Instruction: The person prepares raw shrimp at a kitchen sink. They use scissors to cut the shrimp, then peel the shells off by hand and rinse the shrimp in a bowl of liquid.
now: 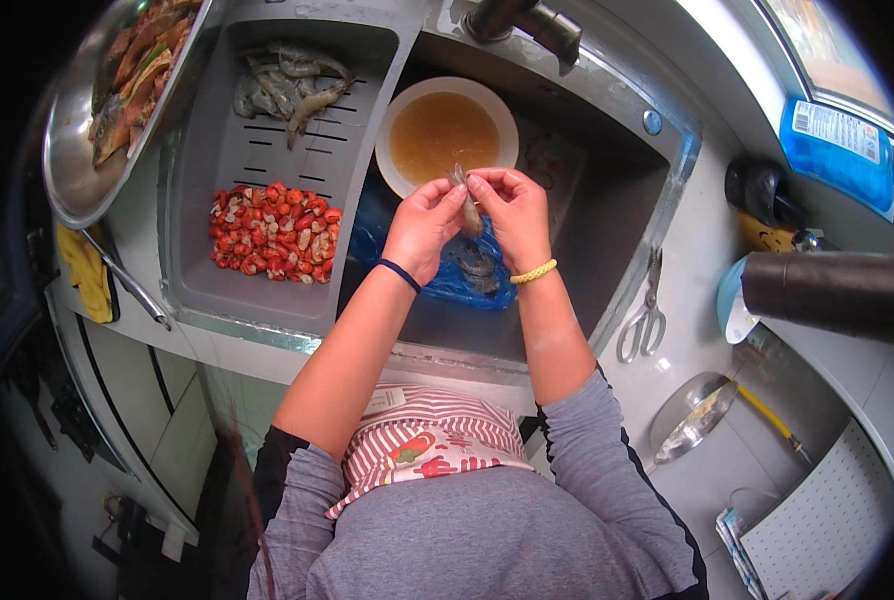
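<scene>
Over the sink basin (612, 217), a raw grey shrimp (472, 219) is pinched between my two hands. My left hand (426, 225) grips it from one side with thumb and fingers. My right hand (518, 214) holds its upper end, near the tail-like tip. Just beyond my fingers stands a white bowl (384, 154) of cloudy brownish liquid. Below the hands lies a blue plastic bag (443, 285) with more grey shrimp (480, 271) on it. In the slotted grey tray (267, 161) at left are several raw shrimp (282, 82) and a pile of red shelled crayfish tails (278, 232).
A metal tray (68, 172) of cut fish (135, 82) stands at upper left, above a yellow cloth or glove (86, 274). The dark faucet (522, 22) overhangs the basin's back. Kitchen scissors (645, 322) lie on the right counter. A blue bottle (837, 157) is by the window.
</scene>
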`<state>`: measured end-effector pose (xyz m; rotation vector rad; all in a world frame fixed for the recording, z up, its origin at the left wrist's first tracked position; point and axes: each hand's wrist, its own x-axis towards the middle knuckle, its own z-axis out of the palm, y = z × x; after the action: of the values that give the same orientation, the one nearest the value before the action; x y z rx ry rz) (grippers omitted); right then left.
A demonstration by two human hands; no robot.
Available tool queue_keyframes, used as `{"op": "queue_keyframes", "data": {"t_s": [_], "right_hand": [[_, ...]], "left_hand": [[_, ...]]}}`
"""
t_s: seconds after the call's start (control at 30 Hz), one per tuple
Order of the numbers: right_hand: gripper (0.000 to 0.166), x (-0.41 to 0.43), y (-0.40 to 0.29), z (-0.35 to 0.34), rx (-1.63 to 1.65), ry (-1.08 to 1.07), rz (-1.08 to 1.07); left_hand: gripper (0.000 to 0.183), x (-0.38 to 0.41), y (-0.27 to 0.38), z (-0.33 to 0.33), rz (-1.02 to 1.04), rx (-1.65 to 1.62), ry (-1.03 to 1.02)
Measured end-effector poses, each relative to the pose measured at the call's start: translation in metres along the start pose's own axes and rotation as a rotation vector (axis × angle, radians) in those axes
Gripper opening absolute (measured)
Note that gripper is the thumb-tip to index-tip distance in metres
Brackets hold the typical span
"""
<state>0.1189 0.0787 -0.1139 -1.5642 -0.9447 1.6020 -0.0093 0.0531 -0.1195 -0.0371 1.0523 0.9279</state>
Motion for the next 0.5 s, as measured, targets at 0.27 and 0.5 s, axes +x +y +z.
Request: {"op": "queue_keyframes", "data": {"t_s": [0.27,0.5], "right_hand": [[0.011,0.068,0.043,0.014,0.014,-0.141,0.229],[0.025,0.115,0.093,0.015,-1.2,-0.248,-0.255]], "left_hand": [[0.015,0.025,-0.006,-0.034,-0.158,-0.355,0.146],[0.013,0.044,-0.017,-0.048,-0.105,-0.334,0.276]]}}
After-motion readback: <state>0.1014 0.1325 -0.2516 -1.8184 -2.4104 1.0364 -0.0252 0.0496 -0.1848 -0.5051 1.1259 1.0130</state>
